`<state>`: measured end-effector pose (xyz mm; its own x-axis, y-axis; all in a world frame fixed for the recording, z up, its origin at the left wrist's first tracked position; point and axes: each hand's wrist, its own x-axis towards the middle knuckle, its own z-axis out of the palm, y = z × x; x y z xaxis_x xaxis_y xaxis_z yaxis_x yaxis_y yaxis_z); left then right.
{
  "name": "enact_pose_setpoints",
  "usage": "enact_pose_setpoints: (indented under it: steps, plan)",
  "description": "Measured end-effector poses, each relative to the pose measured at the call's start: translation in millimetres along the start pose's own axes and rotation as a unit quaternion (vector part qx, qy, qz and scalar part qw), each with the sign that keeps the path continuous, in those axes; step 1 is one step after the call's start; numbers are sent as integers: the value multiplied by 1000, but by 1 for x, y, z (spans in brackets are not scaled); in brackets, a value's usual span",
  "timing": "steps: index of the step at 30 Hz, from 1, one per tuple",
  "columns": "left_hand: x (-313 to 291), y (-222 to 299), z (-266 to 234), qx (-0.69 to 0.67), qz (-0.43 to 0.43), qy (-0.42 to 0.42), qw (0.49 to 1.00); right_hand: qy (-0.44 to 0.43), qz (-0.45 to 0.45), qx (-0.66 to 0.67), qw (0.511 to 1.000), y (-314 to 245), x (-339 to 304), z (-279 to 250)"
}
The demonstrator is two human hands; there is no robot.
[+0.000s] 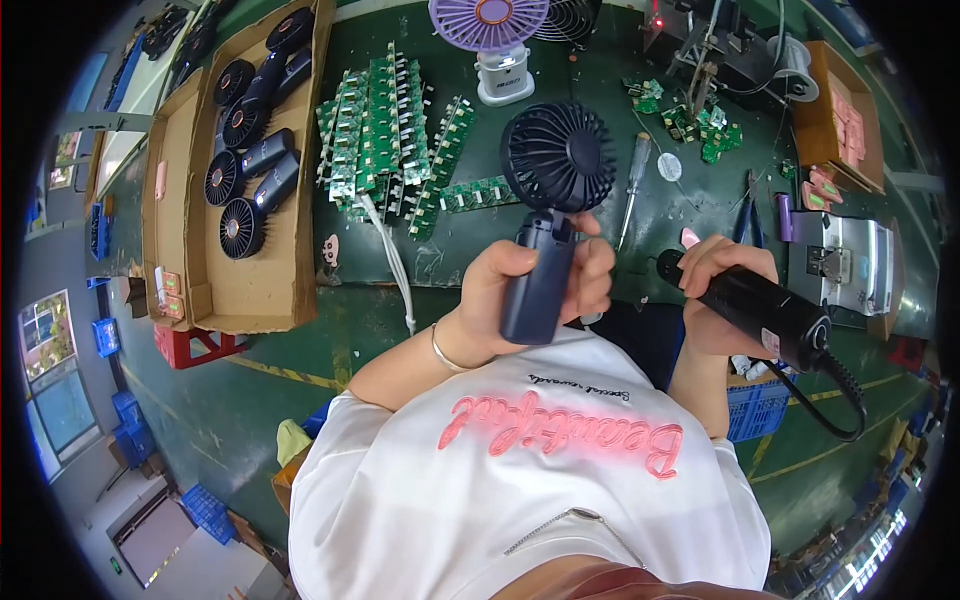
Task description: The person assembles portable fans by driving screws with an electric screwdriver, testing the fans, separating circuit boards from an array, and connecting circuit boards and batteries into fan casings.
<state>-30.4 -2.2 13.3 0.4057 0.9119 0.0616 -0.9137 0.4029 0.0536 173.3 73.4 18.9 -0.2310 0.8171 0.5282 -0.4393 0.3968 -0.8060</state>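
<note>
My left hand (pixel 488 285) is wrapped round the dark navy handle of a handheld fan (pixel 555 165). The fan is held upright in front of my chest, its round grille at the top. Over to the right, my right hand (pixel 725 275) grips a black corded electric screwdriver (pixel 772 312). Its narrow end points left toward the fan, with a gap between the two. A coiled black cord hangs from its back end. Beyond the fan, a screwdriver (pixel 635 185) with a clear handle lies on the green bench.
Several dark fans fill a cardboard tray (pixel 275 300) at left. Stacked green circuit boards (pixel 390 130) lie behind my left hand, near a purple fan (pixel 503 75) on a white stand. At right are loose small boards (pixel 715 135), a cardboard box (pixel 820 95) and a metal fixture (pixel 845 262).
</note>
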Motion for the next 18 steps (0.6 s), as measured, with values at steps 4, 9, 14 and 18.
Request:
enact_pose_setpoints:
  steps: [4, 9, 14, 18]
  plan:
    - [1, 8, -7, -72, -51, -49, 995, 10, 1, -1, 1000, -1, -2, 1]
    - [-6, 0, -21, -276, -44, -219, 935, 19, -13, 5, 1000, 0, -2, 3]
    - [-5, 3, -25, -291, -45, -240, 925, 24, -14, 9, 1000, -1, -4, 0]
    - [-10, 8, -18, -300, -79, -212, 927, 30, -11, 5, 999, -2, -2, 1]
